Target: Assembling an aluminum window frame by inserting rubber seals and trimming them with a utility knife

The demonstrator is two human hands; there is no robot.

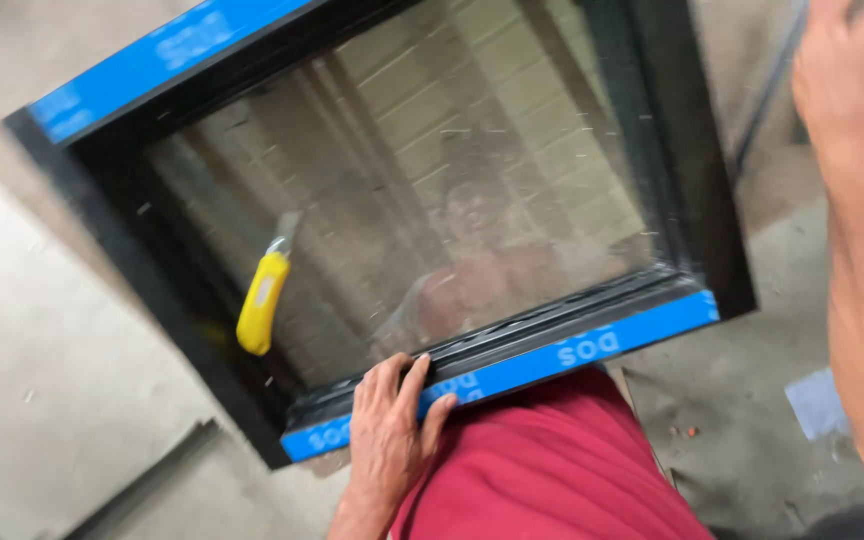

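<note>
The left hand [387, 425] grips the near rail of the black-framed glass window panel [422, 190] edged with blue protective tape, fingers [414, 375] curled over it. A yellow utility knife [262, 298] lies on the glass near the panel's left rail. The right hand [857, 200] hovers beyond the panel's right side, blurred; I cannot tell its fingers' state.

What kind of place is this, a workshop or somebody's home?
Most likely a window workshop or building site: a black-framed glazed window with blue protective tape lies over a dusty concrete floor, and a yellow utility knife rests on the glass.
</note>
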